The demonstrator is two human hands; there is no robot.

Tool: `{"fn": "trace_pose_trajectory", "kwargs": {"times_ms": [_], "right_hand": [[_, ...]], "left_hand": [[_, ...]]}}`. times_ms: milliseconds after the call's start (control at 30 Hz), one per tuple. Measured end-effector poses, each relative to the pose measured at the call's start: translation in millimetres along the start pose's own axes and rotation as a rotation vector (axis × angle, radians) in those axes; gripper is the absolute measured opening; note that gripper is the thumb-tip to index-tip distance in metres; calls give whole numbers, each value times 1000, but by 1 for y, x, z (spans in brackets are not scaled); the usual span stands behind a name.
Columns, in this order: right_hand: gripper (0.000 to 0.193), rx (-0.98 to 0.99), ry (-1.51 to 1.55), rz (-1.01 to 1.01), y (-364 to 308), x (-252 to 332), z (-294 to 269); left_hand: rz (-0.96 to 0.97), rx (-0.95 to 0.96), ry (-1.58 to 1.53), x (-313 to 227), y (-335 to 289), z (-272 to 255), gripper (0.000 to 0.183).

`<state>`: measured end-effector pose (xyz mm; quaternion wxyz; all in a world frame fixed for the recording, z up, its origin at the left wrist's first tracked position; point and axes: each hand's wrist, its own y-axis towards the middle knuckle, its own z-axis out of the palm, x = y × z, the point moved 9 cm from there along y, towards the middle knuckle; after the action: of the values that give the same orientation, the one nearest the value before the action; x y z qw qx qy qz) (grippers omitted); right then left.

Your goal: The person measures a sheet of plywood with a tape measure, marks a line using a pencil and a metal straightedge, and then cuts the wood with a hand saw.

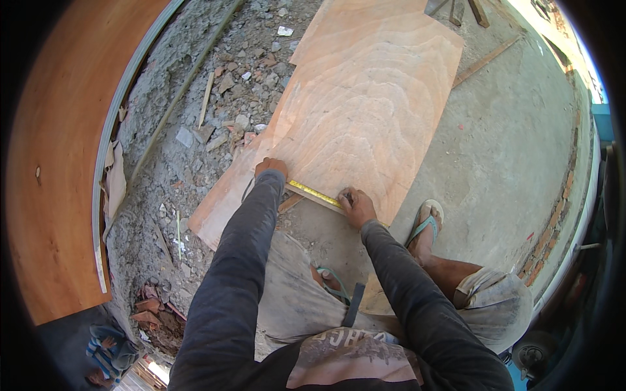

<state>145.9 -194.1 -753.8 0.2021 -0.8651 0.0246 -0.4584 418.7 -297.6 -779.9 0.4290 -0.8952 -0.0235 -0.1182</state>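
Observation:
A large sheet of pale plywood (372,98) with wavy grain lies in front of me, its near edge cut in steps. A yellow measuring tape (314,193) is stretched along that near edge, between my hands. My left hand (271,168) is closed at the tape's left end, back of the hand up; a thin dark loop hangs by the wrist. My right hand (357,207) pinches at the tape's right end, close to the sheet's near right corner. What else the fingers may cover is hidden.
Rubble and broken stone (241,91) cover the ground on the left, beside a tall brown wooden panel (59,130). Concrete floor (502,156) stretches right, with a wooden strip (486,62) on it. My sandalled foot (427,225) stands near the sheet. Another person (107,348) sits at lower left.

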Motion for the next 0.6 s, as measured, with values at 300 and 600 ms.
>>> {"fn": "trace_pose_trajectory", "kwargs": {"times_ms": [300, 600], "right_hand": [[24, 29, 160, 90, 4, -7, -2], [46, -1077, -134, 290, -4, -56, -199]], "left_hand": [[-15, -6, -27, 3, 0, -4, 40], [37, 111, -48, 20, -6, -9, 36]]}}
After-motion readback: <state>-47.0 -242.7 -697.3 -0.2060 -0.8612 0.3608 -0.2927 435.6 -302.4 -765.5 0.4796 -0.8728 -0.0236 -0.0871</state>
